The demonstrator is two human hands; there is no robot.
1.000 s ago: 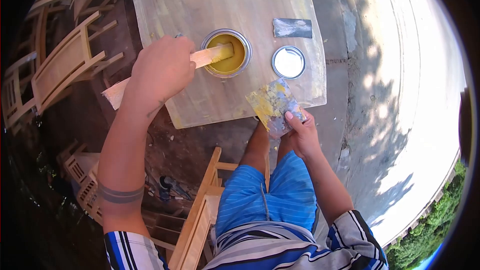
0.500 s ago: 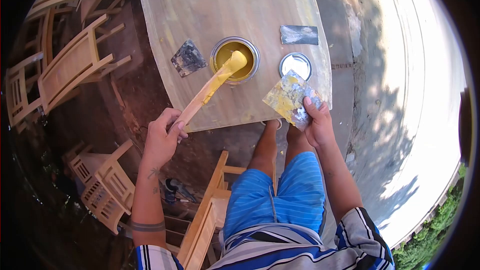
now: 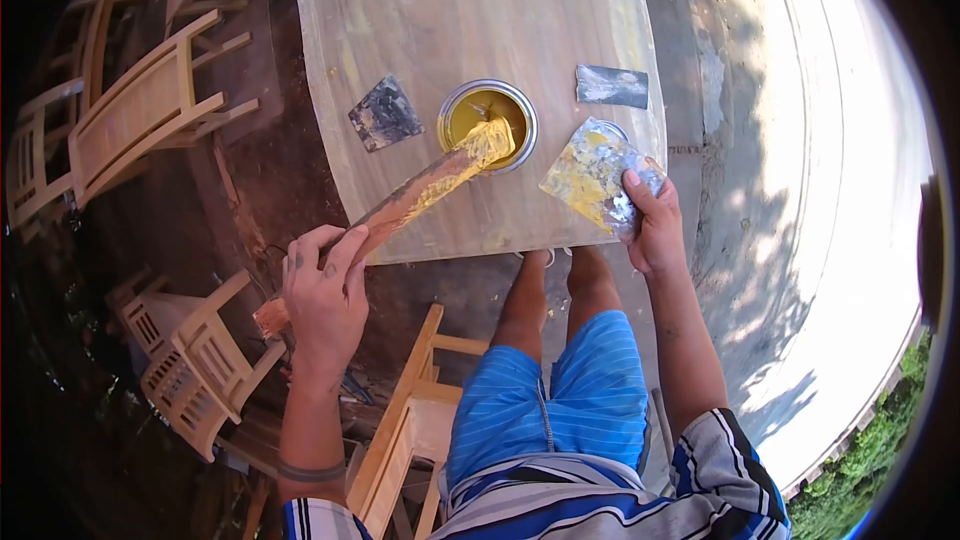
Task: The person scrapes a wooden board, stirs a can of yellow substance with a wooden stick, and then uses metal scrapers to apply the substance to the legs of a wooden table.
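L hand [image 3: 328, 295]: curled round flat yellow-tipped wooden stick [image 3: 400, 198] at round silver paint can [image 3: 533, 130]; R hand [image 3: 655, 220]: pinching yellow-smeared grey sq. sheet [image 3: 595, 175].

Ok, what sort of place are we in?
Probably a furniture workshop, at least partly open-air: bare wooden chairs crowd the left, an open can of yellow paste stands on a wooden tabletop, and greenery shows at lower right.

From where I stand, a can [image 3: 532, 118] sits on the table [image 3: 480, 0], with one flat piece [image 3: 386, 115] to its left and another flat piece [image 3: 612, 86] to its right. A stick [image 3: 415, 188] slants from the left hand [image 3: 325, 295] to the can's mouth; the right hand's scraper [image 3: 592, 176] is over the table's near right corner. Chairs [image 3: 140, 125] stand left.
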